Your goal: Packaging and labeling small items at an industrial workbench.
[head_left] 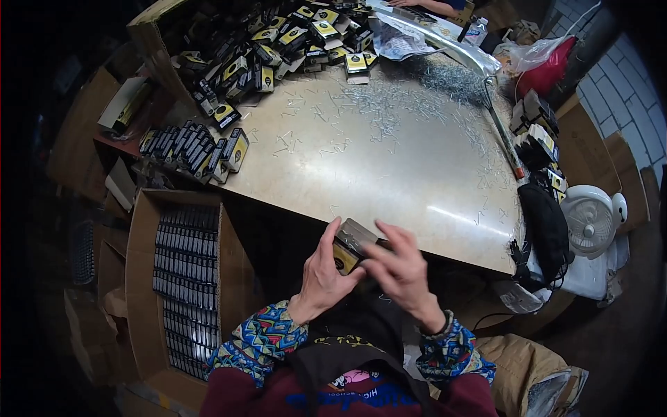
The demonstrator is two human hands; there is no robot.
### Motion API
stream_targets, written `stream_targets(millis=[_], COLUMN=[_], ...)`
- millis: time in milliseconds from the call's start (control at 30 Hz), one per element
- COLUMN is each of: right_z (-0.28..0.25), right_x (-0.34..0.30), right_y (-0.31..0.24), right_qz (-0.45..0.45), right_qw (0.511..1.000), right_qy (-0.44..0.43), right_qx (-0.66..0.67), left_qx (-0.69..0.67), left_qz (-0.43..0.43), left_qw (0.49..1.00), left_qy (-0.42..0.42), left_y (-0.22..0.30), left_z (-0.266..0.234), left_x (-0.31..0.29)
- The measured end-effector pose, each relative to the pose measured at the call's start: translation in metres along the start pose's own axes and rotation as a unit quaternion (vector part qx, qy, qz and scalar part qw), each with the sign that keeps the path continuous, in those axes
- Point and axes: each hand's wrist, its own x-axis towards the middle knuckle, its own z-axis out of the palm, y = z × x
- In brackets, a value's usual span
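Note:
My left hand (323, 274) is closed around a small black-and-yellow carton (345, 258), just in front of the table's near edge. The carton's grey upper end faces away from me, with some shiny bits showing at it; I cannot tell what they are. My right hand (401, 267) is at the carton's right side, blurred by motion. Its fingers are stretched and apart, with the fingertips close to or touching the carton. Nothing shows clearly between them. Beyond both hands, thin silver wire-like metal pieces (385, 115) lie scattered over the pale tabletop (333, 170).
A heap of similar cartons (292, 42) covers the far left, and a row of them (184, 149) stands at the left edge. An open cardboard box (221, 278) holds packed rows. At right are a long-handled tool (504, 135) and white fan (590, 221). Another person's arm (434, 5) shows beyond.

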Motion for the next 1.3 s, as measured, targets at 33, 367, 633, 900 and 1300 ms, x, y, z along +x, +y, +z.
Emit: stream_targets(millis=[33, 367, 633, 900, 1300], right_z=[0.007, 0.032, 0.035, 0.033, 0.016], right_x=[-0.002, -0.024, -0.017, -0.013, -0.012], right_y=[-0.002, -0.005, -0.016, -0.015, -0.008], right_qz=[-0.009, 0.253, 0.315, 0.303, 0.102], right_qw=[1.000, 0.924, 0.905, 0.910, 0.988], right_qy=[-0.014, 0.032, 0.068, 0.054, -0.056], right_qx=[-0.018, 0.286, 0.276, 0.276, 0.103], left_qx=[-0.002, 0.052, 0.077, 0.054, 0.046], left_qz=[0.001, -0.059, -0.022, -0.016, -0.032], left_qw=[1.000, 0.997, 0.996, 0.998, 0.998], left_qy=[-0.002, -0.019, -0.029, -0.011, -0.015], left_y=[0.000, 0.011, 0.001, -0.003, 0.000], left_z=[0.002, 0.005, 0.010, 0.009, 0.008], left_x=[0.000, 0.002, -0.005, -0.004, -0.008])
